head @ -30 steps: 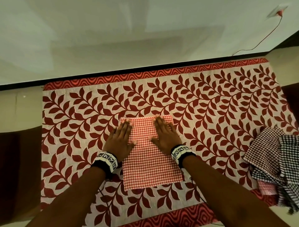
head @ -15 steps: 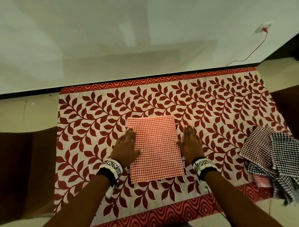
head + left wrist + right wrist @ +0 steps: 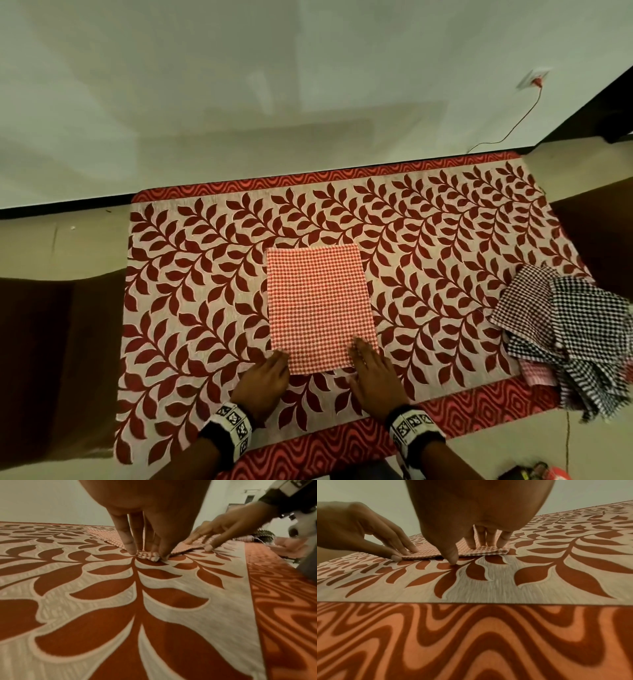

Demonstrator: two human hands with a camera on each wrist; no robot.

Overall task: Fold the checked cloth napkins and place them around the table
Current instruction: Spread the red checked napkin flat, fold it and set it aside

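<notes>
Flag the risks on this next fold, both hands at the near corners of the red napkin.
1. The left hand pinches its near corner of the red checked napkin, while the right hand has fingers on top and thumb on the tablecloth; an uneven lift could skew the fold.
2. The napkin is already doubled; the layers at the near edge could slip apart when raised.
3. The pile of unfolded napkins overhangs the table's right edge and could slide off.

Pale wall (image 3: 239, 85), beige floor (image 3: 68, 246), wall socket (image 3: 534, 78), red cable (image 3: 513, 126)
</notes>
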